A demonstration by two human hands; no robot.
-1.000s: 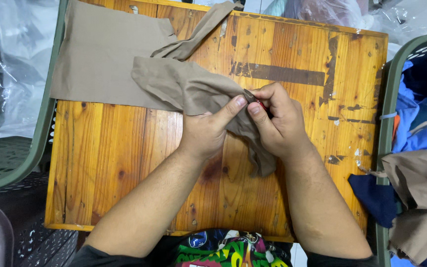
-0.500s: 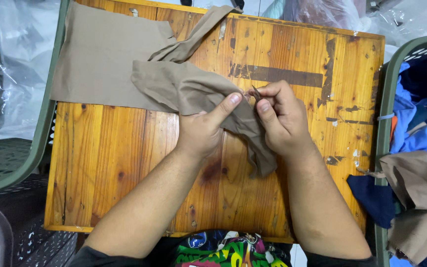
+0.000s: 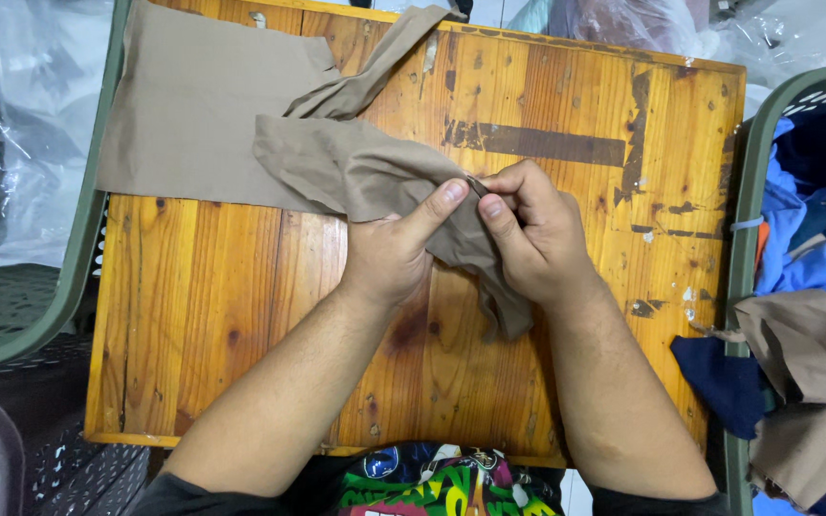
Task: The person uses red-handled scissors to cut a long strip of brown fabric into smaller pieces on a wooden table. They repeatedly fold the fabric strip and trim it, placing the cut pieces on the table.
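Cloth [image 3: 356,172], tan and thin, lies bunched across the middle of the table [image 3: 241,325], and both my hands are closed on the same fold of it. My left hand [image 3: 389,253] sits just left of centre, its thumb stretched up and to the right so that the tip presses down on the cloth. My right hand [image 3: 532,234] is right beside it, fingers [image 3: 518,186] curled tight over the top of the fold, thumb tip nearly touching the left thumb. Between the two thumbs a small dark edge of the cloth shows, pinched there; I cannot tell what it is. So neither hand is open: both are pinching, thumb against fingers, with the cloth in between.

From that pinch the cloth runs two ways. One end hangs down and to the right under my right palm, ending in a loose tail near my wrist. The other spreads left and far, over a flat tan sheet [image 3: 193,105] that covers the far left corner of the table and overhangs its left edge. A narrow strip [image 3: 384,53] climbs from the bunch to the far edge.

At the right, a green basket [image 3: 743,277] holds blue, dark and tan scraps. Another green basket [image 3: 11,315] stands at the left.
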